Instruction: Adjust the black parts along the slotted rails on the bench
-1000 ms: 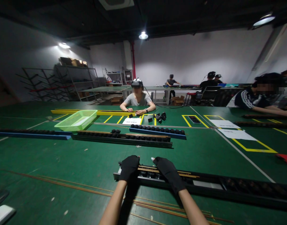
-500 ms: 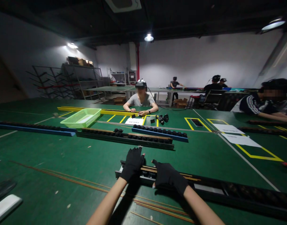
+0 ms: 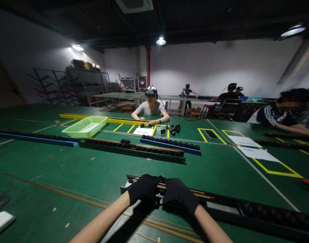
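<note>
Both my hands wear black gloves and rest on the left end of a long black rail [image 3: 235, 211] that lies across the green table in front of me. My left hand [image 3: 143, 190] curls over the rail's end, fingers bent down onto it. My right hand [image 3: 179, 194] sits close beside it, also closed over the rail, covering thin brass-coloured rods [image 3: 202, 194] that run along the rail's top. Whether either hand pinches a rod is hidden by the gloves.
More thin rods [image 3: 75, 197] lie loose on the table near me. Further back lie a second black rail [image 3: 134, 150], blue rails [image 3: 173, 143], a green basket [image 3: 85, 126] and white paper sheets [image 3: 255, 153]. A person [image 3: 150, 108] sits opposite; others work at the right.
My left hand, raised with fingers stretched half a second ago, has come down and closed on the rail's end. Both hands have drawn closer together.
</note>
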A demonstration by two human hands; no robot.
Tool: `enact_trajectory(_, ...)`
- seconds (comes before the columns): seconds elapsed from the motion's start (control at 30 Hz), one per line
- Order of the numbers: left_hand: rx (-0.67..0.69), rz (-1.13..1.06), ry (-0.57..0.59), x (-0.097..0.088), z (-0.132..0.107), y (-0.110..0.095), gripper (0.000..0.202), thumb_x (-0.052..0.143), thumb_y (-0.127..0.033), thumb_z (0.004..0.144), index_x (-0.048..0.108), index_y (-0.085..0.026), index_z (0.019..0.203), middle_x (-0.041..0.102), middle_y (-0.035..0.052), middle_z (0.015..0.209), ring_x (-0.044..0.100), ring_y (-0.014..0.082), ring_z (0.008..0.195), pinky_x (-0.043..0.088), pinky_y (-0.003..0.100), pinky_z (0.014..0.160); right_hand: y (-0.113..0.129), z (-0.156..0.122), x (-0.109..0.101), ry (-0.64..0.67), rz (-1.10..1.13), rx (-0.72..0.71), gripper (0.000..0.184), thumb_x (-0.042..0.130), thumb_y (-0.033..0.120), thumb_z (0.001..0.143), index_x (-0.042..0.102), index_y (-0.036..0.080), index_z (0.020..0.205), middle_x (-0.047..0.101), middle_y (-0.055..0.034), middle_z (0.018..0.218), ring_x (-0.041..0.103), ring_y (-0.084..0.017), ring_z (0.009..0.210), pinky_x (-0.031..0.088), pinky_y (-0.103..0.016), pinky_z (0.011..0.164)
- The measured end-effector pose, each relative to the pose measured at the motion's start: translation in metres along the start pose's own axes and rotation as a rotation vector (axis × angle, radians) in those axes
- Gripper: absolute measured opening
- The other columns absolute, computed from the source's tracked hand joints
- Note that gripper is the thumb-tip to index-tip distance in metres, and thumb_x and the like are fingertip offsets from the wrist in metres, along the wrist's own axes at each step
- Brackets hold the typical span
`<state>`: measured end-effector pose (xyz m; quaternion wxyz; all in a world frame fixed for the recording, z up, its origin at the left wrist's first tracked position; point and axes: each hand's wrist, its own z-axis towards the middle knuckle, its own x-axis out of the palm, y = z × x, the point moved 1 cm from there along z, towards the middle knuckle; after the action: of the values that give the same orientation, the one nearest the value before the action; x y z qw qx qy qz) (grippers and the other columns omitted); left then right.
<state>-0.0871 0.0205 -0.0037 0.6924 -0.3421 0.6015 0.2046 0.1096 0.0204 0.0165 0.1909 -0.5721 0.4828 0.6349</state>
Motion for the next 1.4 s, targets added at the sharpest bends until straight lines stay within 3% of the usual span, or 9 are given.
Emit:
enact_trajectory(0.17,-0.038,0.034,-0.041,0.004,0.000,-0.001,0.102,0.079,-0.040,0.066,0.032,-0.016,0.153,0.074,0.0151,0.106,0.071,0.0345,0.088,0.054,0.042,0.075,-0.002,0.001,0.002,0.003,-0.014,0.015,0.059,0.078,0.053,0.054,0.074,0.018,0.102,0.076,-0.0120,0.098,0.071,-0.029,0.084,0.051,-0.035,0.076)
enact_trajectory(0.33,-0.003,0.057,-0.032,0.013,0.001,0.006,0.114,0.081,-0.046,0.063,0.021,-0.014,0.156,0.074,0.0149,0.105,0.070,0.0311,0.085,0.054,0.040,0.075,-0.001,0.001,-0.001,0.030,-0.012,0.003,0.066,0.079,0.055,0.056,0.071,0.018,0.109,0.076,-0.0120,0.101,0.071,-0.030,0.087,0.050,-0.035,0.077)
enact_trajectory(0.5,0.027,0.029,-0.056,0.019,0.002,0.014,0.113,0.080,-0.039,0.064,0.019,-0.013,0.156,0.074,0.0140,0.103,0.069,0.0300,0.083,0.053,0.038,0.073,-0.002,0.001,0.000,0.009,-0.012,-0.020,0.064,0.079,0.059,0.055,0.073,0.021,0.106,0.077,-0.0086,0.098,0.071,-0.029,0.087,0.049,-0.033,0.077)
enact_trajectory(0.63,0.027,-0.008,-0.010,0.011,-0.004,0.018,0.112,0.081,-0.044,0.061,0.026,-0.014,0.153,0.074,0.0138,0.104,0.070,0.0297,0.083,0.055,0.038,0.073,0.001,0.010,0.009,-0.010,-0.046,-0.022,0.067,0.078,0.063,0.056,0.073,0.020,0.106,0.077,-0.0100,0.099,0.072,-0.029,0.087,0.049,-0.032,0.076)
enact_trajectory(0.77,0.017,-0.056,0.000,-0.006,-0.025,0.031,0.107,0.075,-0.051,0.066,0.023,-0.019,0.154,0.073,0.0123,0.113,0.071,0.0279,0.091,0.056,0.039,0.080,0.023,0.030,0.022,0.013,-0.097,-0.050,0.072,0.077,0.069,0.055,0.074,0.018,0.105,0.076,-0.0126,0.098,0.072,-0.031,0.088,0.050,-0.034,0.076)
enact_trajectory(0.93,-0.078,0.000,0.095,-0.030,-0.064,0.075,0.092,0.071,-0.048,0.069,0.034,-0.025,0.151,0.072,0.0112,0.118,0.070,0.0281,0.099,0.055,0.041,0.089,0.074,0.068,0.029,0.009,-0.139,-0.125,0.069,0.075,0.068,0.059,0.074,0.014,0.101,0.077,-0.0127,0.096,0.072,-0.030,0.086,0.051,-0.034,0.076)
enact_trajectory(1.1,-0.171,0.081,0.124,-0.047,-0.104,0.129,0.072,0.062,-0.043,0.075,0.046,-0.028,0.144,0.071,0.0082,0.123,0.068,0.0282,0.109,0.050,0.043,0.100,0.120,0.113,0.037,0.041,-0.189,-0.164,0.066,0.073,0.070,0.059,0.074,0.018,0.100,0.077,-0.0039,0.096,0.072,-0.027,0.081,0.053,-0.033,0.072)
enact_trajectory(1.27,-0.275,0.163,0.138,-0.049,-0.139,0.177,0.059,0.061,-0.043,0.074,0.060,-0.029,0.131,0.071,0.0056,0.122,0.069,0.0289,0.107,0.052,0.040,0.099,0.159,0.157,0.052,0.122,-0.170,-0.192,0.077,0.077,0.077,0.048,0.074,0.014,0.092,0.077,-0.0122,0.089,0.071,-0.029,0.073,0.056,-0.039,0.065)
enact_trajectory(1.4,-0.352,0.259,0.150,-0.047,-0.163,0.219,0.059,0.063,-0.041,0.071,0.062,-0.036,0.129,0.067,0.0007,0.129,0.065,0.0310,0.116,0.047,0.045,0.107,0.188,0.185,0.058,0.093,-0.266,-0.164,0.062,0.070,0.075,0.060,0.073,0.024,0.094,0.078,0.0003,0.097,0.071,-0.021,0.076,0.055,-0.033,0.065)
